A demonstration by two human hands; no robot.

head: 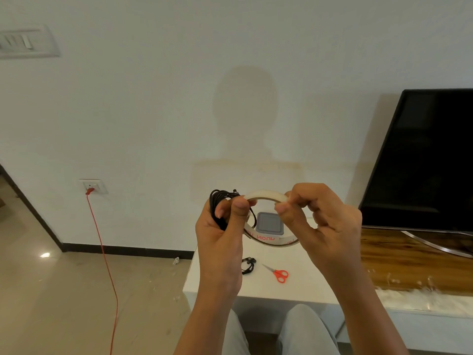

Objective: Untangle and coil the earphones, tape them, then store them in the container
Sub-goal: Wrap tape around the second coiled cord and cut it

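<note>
1. Above the table point(307, 283), the left hand point(221, 234) grips the coiled earphones point(216, 201) and pinches the tape roll point(266, 194).
2. The right hand point(325, 221) pinches the roll's other side; best find the loose end, peel slowly.
3. Keep the coil clamped tight; the container point(270, 222) sits behind.

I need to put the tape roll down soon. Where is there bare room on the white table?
A bare strip of the white table lies between the scissors and the near edge. Another bare patch lies between the scissors and the grey container. Mid-table is crowded: black earphones and scissors lie close together.
</note>
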